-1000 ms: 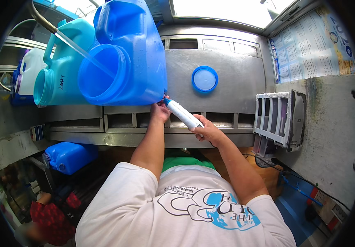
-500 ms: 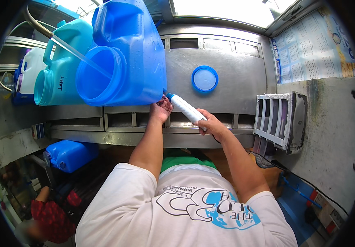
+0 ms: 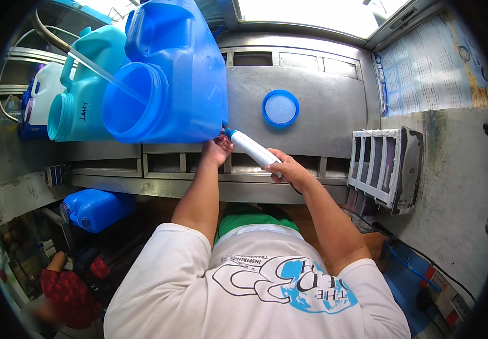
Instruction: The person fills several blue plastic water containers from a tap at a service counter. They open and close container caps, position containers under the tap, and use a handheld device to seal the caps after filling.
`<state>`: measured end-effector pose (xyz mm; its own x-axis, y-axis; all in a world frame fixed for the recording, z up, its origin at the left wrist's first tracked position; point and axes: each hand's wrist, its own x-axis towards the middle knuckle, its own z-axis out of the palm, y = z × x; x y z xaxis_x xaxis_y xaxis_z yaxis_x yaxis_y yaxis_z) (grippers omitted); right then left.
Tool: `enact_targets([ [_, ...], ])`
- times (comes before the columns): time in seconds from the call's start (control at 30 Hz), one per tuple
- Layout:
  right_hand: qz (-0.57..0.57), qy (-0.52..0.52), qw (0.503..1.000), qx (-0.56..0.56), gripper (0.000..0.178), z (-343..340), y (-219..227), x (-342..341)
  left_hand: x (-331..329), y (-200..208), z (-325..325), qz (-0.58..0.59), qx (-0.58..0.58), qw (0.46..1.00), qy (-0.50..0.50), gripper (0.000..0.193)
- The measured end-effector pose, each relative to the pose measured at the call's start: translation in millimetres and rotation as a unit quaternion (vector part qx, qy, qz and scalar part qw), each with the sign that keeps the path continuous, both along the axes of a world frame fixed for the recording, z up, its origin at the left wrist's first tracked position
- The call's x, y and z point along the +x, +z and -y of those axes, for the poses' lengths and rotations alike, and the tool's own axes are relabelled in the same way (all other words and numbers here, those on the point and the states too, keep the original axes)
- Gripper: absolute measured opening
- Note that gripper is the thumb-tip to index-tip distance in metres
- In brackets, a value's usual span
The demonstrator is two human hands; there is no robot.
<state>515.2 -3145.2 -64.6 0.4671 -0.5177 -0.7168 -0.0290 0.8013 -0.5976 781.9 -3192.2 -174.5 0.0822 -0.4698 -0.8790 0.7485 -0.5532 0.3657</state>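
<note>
Grey steel desk (image 3: 326, 110): slotted along its near and far edges.
Large translucent-blue plastic jug (image 3: 196, 93): stood on the desk's left part; stiff-walled, probably slippery where wet, heavy if filled; best taken by its moulded handle.
White cylindrical handheld tool with blue tip (image 3: 249, 150): slanted from the jug's lower right corner; presumably light and rigid, best held at the rear.
Right hand (image 3: 290, 170): fingers clamped around the tool's rear.
Left hand (image 3: 217, 151): just beneath the jug's corner; finger contact could not be told.
</note>
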Motion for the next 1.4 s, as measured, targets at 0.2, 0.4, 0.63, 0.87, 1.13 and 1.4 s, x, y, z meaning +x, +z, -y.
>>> enact_targets([
  [0.2,0.056,-0.02,0.998,0.037,0.071,-27.4,-27.5,2.1,10.9,-8.1,-2.1,0.023,-0.031,0.996,-0.076,0.033],
  [0.4,0.065,-0.061,0.996,0.024,0.075,-57.8,-49.2,26.7,16.4,-6.6,-7.1,0.043,-0.053,0.988,-0.136,0.038],
  [0.63,-0.004,-0.094,0.992,-0.079,0.078,-96.6,-54.0,77.7,45.3,-11.0,-26.3,0.052,-0.076,0.972,-0.216,0.057],
  [0.87,-0.226,-0.151,0.897,-0.348,0.079,-129.2,-56.4,156.3,129.3,23.5,-102.9,0.183,-0.103,0.876,-0.433,0.06],
  [1.13,-0.318,-0.158,0.864,-0.356,0.071,-116.1,-27.3,155.8,317.7,42.9,-200.5,0.272,-0.017,0.859,-0.433,0.047],
  [1.4,-0.274,-0.021,0.938,-0.211,0.062,-40.3,70.2,81.8,361.6,69.4,-230.6,0.311,0.006,0.874,-0.373,0.049],
])
